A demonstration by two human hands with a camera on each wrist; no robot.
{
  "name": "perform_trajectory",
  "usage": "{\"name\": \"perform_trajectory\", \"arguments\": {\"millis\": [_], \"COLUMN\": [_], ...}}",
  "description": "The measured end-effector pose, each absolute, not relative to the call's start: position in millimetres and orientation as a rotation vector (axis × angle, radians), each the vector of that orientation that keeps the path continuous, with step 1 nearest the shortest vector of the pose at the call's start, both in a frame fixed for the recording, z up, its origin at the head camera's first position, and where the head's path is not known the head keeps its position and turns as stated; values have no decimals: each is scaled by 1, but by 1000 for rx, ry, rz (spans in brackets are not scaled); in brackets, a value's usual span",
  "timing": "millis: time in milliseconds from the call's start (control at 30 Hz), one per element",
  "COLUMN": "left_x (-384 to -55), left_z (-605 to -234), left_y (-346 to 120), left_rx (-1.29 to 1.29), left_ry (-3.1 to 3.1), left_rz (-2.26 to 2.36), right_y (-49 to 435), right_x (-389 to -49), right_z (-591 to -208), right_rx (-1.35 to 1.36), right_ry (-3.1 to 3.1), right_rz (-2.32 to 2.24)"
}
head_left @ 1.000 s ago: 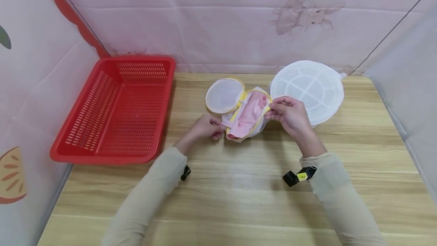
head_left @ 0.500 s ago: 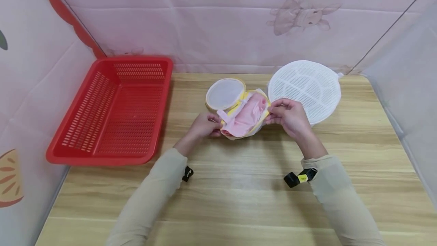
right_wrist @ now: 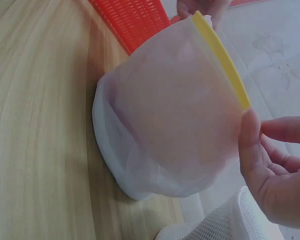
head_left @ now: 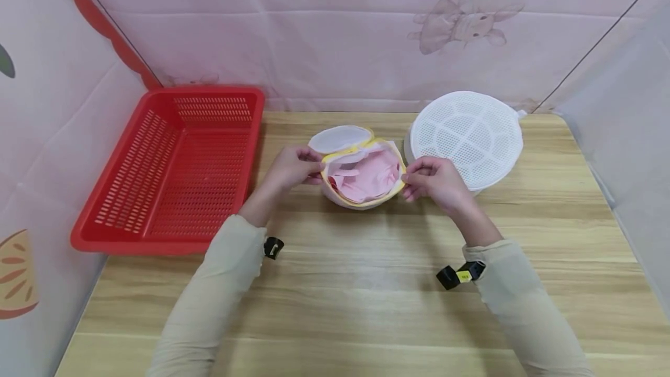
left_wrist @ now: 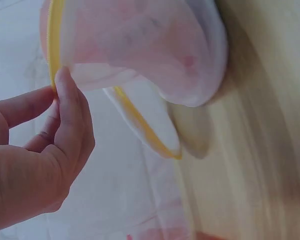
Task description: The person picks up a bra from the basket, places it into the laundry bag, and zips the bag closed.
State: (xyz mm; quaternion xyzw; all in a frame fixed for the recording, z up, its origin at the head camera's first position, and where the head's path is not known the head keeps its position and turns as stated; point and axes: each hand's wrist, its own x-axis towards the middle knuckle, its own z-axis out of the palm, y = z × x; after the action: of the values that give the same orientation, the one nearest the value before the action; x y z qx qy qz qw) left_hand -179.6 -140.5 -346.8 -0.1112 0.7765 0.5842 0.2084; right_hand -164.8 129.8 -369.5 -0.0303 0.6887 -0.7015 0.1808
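Observation:
A round white mesh laundry bag (head_left: pixel 361 203) with a yellow zipper edge stands on the table between both hands. Its round lid (head_left: pixel 340 139) is folded back at the far left side. Inside lies a crumpled pink cloth garment (head_left: pixel 373 174), which also shows through the mesh in both wrist views. My left hand (head_left: pixel 293 169) pinches the left side of the yellow rim between thumb and fingers. On the opposite side, my right hand (head_left: pixel 437 182) pinches the rim's right edge. The mouth of the bag is spread wide.
A red slotted plastic basket (head_left: pixel 196 243) stands at the left of the wooden table (head_left: pixel 356 307). Close behind the right hand is a white mesh container with a round lid (head_left: pixel 466 138). A fabric-covered wall (head_left: pixel 335 57) rises along the back edge.
My left hand has moved up and left along the bag's rim, pulling the mouth wider. The bag now stands more upright, its lid tilted, and the pink garment sits deeper inside.

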Motion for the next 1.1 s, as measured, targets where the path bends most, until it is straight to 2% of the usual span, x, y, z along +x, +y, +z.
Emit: {"name": "perform_trajectory", "arguments": {"millis": [300, 567, 700, 1100], "left_x": [-180, -182, -180, -176], "left_z": [-344, -342, -345, -352], "left_y": [-136, -135, -134, -136], "left_rx": [-311, -320, -317, -387], "left_ry": [2184, 2294, 2333, 2293], "left_rz": [1563, 1402, 1368, 1466], "right_y": [126, 99, 85, 72], "right_x": [-164, -166, -165, -160], "right_z": [-354, -331, -334, -356], "right_rx": [-190, -556, -707, -872], "right_ry": [2290, 2390, 2387, 2445], "right_rz": [-1810, -1465, -1313, -1002]}}
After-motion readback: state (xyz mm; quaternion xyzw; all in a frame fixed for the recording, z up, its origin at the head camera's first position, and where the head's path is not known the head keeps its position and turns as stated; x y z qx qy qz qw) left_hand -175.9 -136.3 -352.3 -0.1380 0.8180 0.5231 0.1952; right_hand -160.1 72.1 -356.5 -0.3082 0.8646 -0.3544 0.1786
